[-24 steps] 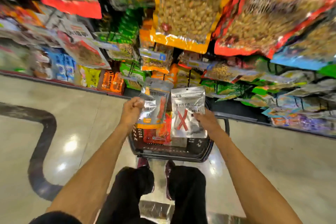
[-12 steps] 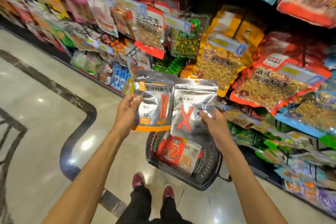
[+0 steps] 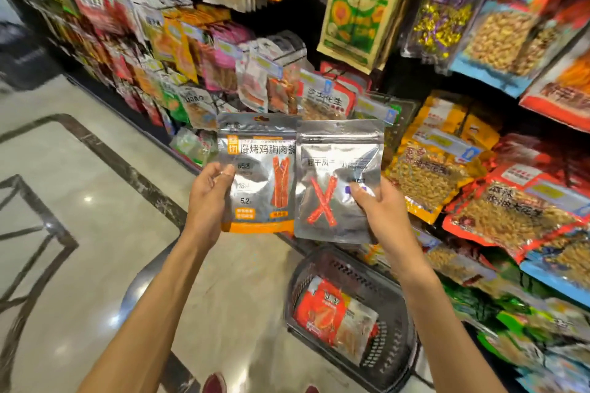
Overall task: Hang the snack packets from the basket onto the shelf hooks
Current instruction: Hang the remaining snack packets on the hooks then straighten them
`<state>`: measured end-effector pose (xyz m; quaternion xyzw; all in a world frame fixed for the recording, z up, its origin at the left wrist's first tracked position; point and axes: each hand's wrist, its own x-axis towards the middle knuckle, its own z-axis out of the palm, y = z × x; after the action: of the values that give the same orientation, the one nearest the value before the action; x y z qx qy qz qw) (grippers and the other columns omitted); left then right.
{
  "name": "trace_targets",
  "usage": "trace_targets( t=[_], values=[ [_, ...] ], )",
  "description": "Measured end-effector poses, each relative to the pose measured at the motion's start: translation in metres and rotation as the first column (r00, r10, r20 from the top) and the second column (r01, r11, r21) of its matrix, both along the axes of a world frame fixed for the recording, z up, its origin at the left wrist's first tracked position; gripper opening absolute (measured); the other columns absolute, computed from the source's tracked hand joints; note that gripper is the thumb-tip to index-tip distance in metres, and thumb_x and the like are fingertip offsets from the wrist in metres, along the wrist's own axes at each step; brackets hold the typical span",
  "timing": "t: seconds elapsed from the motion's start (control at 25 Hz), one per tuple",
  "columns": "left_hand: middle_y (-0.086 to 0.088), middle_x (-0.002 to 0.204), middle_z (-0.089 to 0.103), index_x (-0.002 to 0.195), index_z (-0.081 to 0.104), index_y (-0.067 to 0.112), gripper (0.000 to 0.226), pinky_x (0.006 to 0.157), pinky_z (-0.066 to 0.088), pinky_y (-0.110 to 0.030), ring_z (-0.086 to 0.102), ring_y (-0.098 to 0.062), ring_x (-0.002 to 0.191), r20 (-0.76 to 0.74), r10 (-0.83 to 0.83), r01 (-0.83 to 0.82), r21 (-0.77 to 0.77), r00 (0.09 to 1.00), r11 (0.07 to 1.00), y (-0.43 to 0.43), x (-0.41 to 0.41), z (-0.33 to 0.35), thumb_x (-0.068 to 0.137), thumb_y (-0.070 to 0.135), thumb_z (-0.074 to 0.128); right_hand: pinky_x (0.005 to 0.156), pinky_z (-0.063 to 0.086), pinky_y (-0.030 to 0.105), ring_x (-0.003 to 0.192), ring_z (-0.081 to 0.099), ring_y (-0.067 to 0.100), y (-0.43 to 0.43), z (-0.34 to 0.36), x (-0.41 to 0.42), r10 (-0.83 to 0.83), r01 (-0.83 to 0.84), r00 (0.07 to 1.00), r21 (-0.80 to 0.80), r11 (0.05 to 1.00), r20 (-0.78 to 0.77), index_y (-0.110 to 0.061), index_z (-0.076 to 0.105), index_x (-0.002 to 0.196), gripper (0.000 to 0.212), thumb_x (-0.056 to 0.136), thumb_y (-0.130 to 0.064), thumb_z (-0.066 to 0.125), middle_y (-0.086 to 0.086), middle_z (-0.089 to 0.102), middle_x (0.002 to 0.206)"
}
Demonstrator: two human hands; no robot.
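Observation:
My left hand (image 3: 209,198) grips a silver packet with an orange bottom band (image 3: 265,175) by its left edge. My right hand (image 3: 381,215) pinches a silver packet marked with a red X (image 3: 332,188) at its right side. Both packets are held upright, side by side, in front of the shelf of hanging snack packets (image 3: 242,73). Below them a dark plastic basket (image 3: 399,348) stands on the floor with a red packet (image 3: 322,309) and a paler one lying inside.
Hanging packets fill the shelf from upper left to lower right: a large green and tan bag (image 3: 360,6), peanut bags (image 3: 427,175) at right. A glossy tiled floor (image 3: 79,201) with dark inlay lines spreads to the left. My shoes show at the bottom edge.
Both packets have risen from just above the basket to chest height before the shelf. The view has lifted and turned, so the basket now sits lower right.

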<state>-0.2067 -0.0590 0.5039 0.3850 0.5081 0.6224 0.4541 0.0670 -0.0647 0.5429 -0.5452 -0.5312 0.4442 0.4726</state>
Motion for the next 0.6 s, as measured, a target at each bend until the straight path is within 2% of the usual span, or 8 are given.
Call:
trace_targets(
  t=[0.04,0.12,0.2,0.4,0.6],
  values=[
    [-0.015,0.096,0.062,0.095,0.057,0.005,0.034,0.082,0.047,-0.045,0.057,-0.028,0.088,0.007,-0.006,0.005,0.017,1.0,1.0,0.002,-0.015,0.005,0.093,0.038,0.064,0.074,0.05,0.019,0.09,0.067,0.002,0.001,0.005,-0.016,-0.013,0.013,1.0,0.007,1.0,0.009,-0.019,0.066,0.116,0.021,0.096,-0.014,0.06,-0.012,0.072,0.1],
    [-0.017,0.101,0.069,0.099,0.062,0.009,0.016,0.084,0.051,-0.046,0.064,-0.032,0.091,0.01,0.0,-0.001,0.04,1.0,0.999,0.001,-0.046,0.016,0.099,0.024,0.057,0.079,0.051,0.027,0.097,0.068,0.009,0.001,0.012,-0.049,-0.036,0.035,0.999,0.034,0.999,0.021,-0.016,0.065,0.12,0.025,0.095,-0.014,0.061,-0.006,0.072,0.106],
    [-0.017,0.102,0.071,0.102,0.062,0.007,0.014,0.084,0.053,-0.046,0.067,-0.031,0.091,-0.006,-0.005,0.006,0.058,1.0,0.998,0.004,-0.078,0.025,0.1,0.018,0.053,0.083,0.053,0.03,0.1,0.068,0.01,0.002,0.018,-0.083,-0.044,0.042,0.999,0.055,0.998,0.022,-0.019,0.065,0.121,0.026,0.095,-0.016,0.061,-0.006,0.072,0.109],
    [0.0,0.087,0.075,0.095,0.06,0.013,0.011,0.068,0.058,-0.027,0.071,-0.014,0.075,0.0,-0.041,0.041,0.07,0.999,0.997,0.021,-0.14,0.049,0.101,0.011,0.05,0.083,0.051,0.027,0.1,0.066,0.002,0.006,0.033,-0.145,-0.103,0.099,0.994,0.103,0.99,0.031,-0.023,0.065,0.121,0.026,0.096,-0.02,0.061,-0.014,0.07,0.109],
    [-0.004,0.09,0.073,0.098,0.058,0.009,0.01,0.075,0.058,-0.036,0.07,-0.02,0.081,-0.007,-0.087,0.087,0.097,0.996,0.992,0.053,-0.181,0.065,0.101,0.015,0.05,0.083,0.053,0.032,0.097,0.068,0.008,0.028,0.044,-0.179,-0.171,0.167,0.985,0.119,0.979,0.022,-0.023,0.066,0.114,0.019,0.096,-0.021,0.061,-0.01,0.072,0.105]
  ],
)
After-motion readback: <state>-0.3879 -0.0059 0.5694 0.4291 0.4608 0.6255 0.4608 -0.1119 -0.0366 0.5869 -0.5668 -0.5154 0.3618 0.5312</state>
